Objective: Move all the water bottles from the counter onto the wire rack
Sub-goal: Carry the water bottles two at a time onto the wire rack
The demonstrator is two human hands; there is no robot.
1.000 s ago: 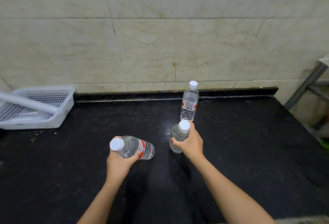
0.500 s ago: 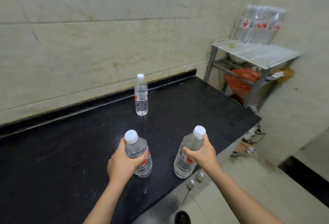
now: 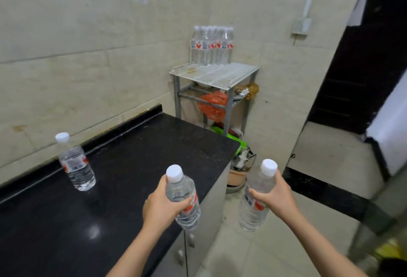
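My left hand [image 3: 161,207] grips a clear water bottle [image 3: 184,202] with a white cap, held upright over the right end of the black counter [image 3: 123,166]. My right hand [image 3: 276,196] grips a second bottle [image 3: 256,202] out past the counter's edge, over the floor. A third bottle [image 3: 76,164] stands alone on the counter near the wall at the left. The wire rack [image 3: 217,74] stands in the corner beyond the counter's end, with several bottles [image 3: 211,46] lined up at the back of its top shelf.
The rack's lower shelves hold an orange bag [image 3: 212,103] and clutter. A green item [image 3: 239,145] and a pot [image 3: 236,175] sit on the floor between counter and rack. Cabinet doors [image 3: 198,232] lie under the counter. A dark doorway [image 3: 361,67] opens at the right.
The view has swung right, bringing the rack to the centre. Both hands carried their bottles off the counter and rightward; the third bottle stays standing, now at the left of the view.
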